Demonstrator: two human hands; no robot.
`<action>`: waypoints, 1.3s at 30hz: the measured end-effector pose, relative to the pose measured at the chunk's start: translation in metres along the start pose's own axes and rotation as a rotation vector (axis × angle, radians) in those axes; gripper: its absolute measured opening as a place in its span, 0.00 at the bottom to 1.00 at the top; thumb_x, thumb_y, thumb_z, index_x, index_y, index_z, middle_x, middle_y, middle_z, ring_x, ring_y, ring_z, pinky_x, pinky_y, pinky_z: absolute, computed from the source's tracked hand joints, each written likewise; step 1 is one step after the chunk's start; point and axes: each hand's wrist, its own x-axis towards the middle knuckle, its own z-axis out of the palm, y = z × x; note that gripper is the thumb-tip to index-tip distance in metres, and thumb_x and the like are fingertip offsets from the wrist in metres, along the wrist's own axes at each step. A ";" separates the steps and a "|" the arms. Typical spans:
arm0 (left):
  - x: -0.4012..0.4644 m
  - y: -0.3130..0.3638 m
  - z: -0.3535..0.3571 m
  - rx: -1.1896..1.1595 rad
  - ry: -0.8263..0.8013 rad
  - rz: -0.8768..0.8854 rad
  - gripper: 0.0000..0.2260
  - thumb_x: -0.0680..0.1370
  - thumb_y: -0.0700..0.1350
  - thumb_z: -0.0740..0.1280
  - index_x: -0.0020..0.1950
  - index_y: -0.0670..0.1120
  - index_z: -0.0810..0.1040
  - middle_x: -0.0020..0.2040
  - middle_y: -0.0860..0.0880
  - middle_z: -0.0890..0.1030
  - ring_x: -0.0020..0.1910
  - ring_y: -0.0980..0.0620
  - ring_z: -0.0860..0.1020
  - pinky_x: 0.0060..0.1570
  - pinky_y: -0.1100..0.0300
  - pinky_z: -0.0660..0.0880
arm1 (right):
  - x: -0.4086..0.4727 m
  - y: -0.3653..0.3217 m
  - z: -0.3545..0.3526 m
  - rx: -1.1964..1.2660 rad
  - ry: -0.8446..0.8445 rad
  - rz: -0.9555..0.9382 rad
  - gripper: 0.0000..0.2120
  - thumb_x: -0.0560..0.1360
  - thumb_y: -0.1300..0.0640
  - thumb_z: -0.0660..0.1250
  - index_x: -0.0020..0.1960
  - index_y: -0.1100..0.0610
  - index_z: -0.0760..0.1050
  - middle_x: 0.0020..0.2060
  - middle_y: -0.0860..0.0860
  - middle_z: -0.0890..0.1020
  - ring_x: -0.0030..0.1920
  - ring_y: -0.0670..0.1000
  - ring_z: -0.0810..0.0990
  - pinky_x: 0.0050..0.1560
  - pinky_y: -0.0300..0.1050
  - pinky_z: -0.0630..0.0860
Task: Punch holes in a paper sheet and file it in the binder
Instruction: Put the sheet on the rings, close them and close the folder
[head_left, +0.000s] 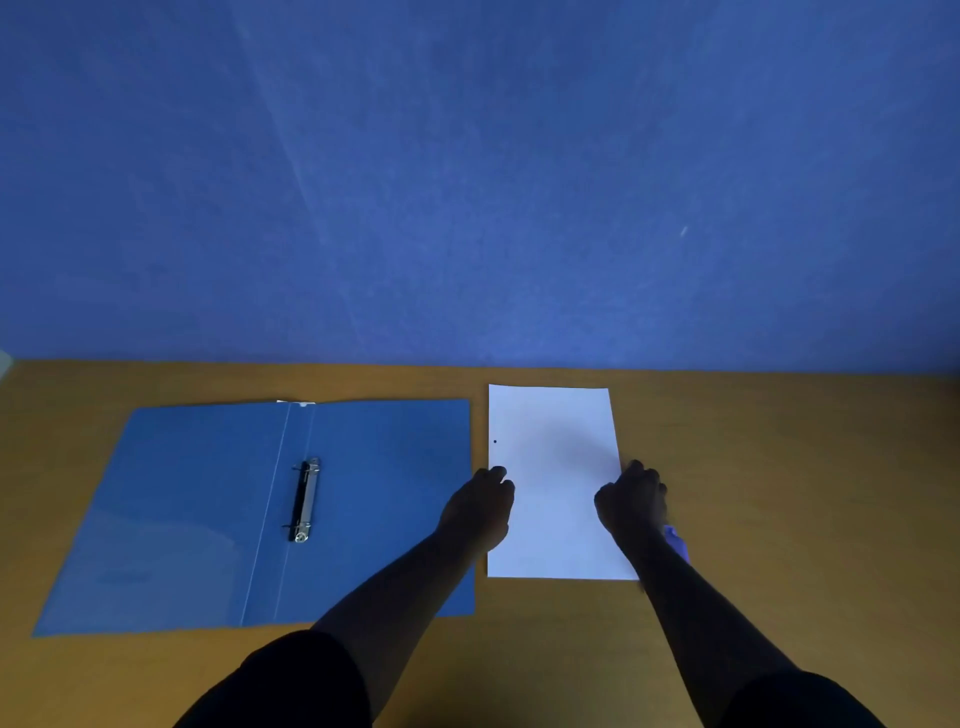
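A white paper sheet (553, 467) lies flat on the wooden table, right of centre, with one small hole showing near its left edge. My left hand (480, 506) curls over the sheet's left edge at mid-height. At the right edge my right hand (634, 499) grips the sheet with bent fingers. To the left lies a blue binder (208, 514), spread open, its metal ring mechanism (305, 500) along the spine. A small purple object (676, 541), possibly the hole punch, peeks out from behind my right wrist and is mostly hidden.
The wooden table (779, 467) ends at a blue wall (467, 182) just behind the binder and sheet. Bare tabletop stretches to the right of the sheet and along the near edge between my forearms.
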 end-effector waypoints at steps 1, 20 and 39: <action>0.001 0.003 0.001 0.031 -0.015 -0.007 0.15 0.76 0.35 0.64 0.63 0.38 0.73 0.71 0.43 0.67 0.68 0.44 0.69 0.59 0.49 0.75 | 0.002 0.001 0.000 0.014 -0.006 0.019 0.17 0.73 0.64 0.60 0.61 0.65 0.68 0.59 0.64 0.74 0.60 0.64 0.72 0.60 0.54 0.70; 0.011 0.002 0.006 -0.012 -0.042 -0.042 0.12 0.73 0.31 0.67 0.55 0.37 0.77 0.64 0.43 0.72 0.47 0.46 0.81 0.42 0.61 0.78 | 0.030 0.001 -0.018 0.331 -0.321 0.025 0.14 0.75 0.55 0.64 0.58 0.60 0.76 0.52 0.55 0.82 0.50 0.56 0.79 0.48 0.45 0.74; -0.033 -0.043 -0.007 -1.024 0.060 -0.436 0.18 0.78 0.47 0.65 0.65 0.42 0.74 0.54 0.43 0.82 0.48 0.48 0.82 0.43 0.57 0.81 | -0.014 -0.007 -0.044 0.607 -0.181 -0.101 0.15 0.73 0.65 0.65 0.60 0.58 0.76 0.52 0.55 0.83 0.48 0.57 0.82 0.47 0.47 0.77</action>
